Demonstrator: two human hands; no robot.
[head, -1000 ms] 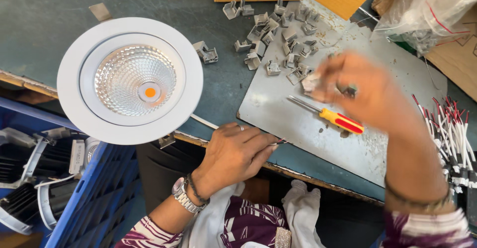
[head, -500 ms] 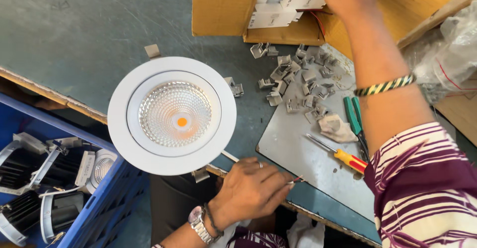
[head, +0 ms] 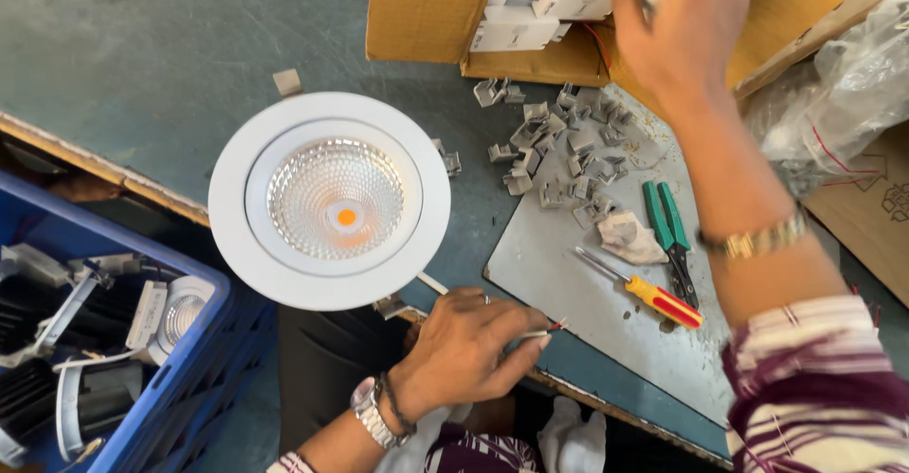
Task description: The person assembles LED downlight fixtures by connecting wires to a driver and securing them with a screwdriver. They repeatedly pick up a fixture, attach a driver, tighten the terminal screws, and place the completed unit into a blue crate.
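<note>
A round white downlight (head: 329, 200) with a faceted reflector and an orange centre lies face up at the table's near edge. My left hand (head: 469, 340) rests at that edge just right of the lamp, fingers pinched on its thin white lead (head: 537, 333) with red tips. My right hand (head: 677, 28) is raised at the top, reaching into an open cardboard box (head: 426, 9) of white parts, and closes on a white piece that is mostly out of frame. A grey metal plate (head: 587, 293) lies between my arms.
On the plate lie several small metal clips (head: 559, 146), a red and yellow screwdriver (head: 644, 290), green-handled pliers (head: 670, 236) and a crumpled rag (head: 628, 238). A blue crate (head: 204, 359) of downlights stands below left. Plastic bags (head: 843, 94) sit at the right.
My right hand has risen from the plate near the screwdriver up into the cardboard box. My left hand has stayed at the table edge by the lamp. The view has shifted.
</note>
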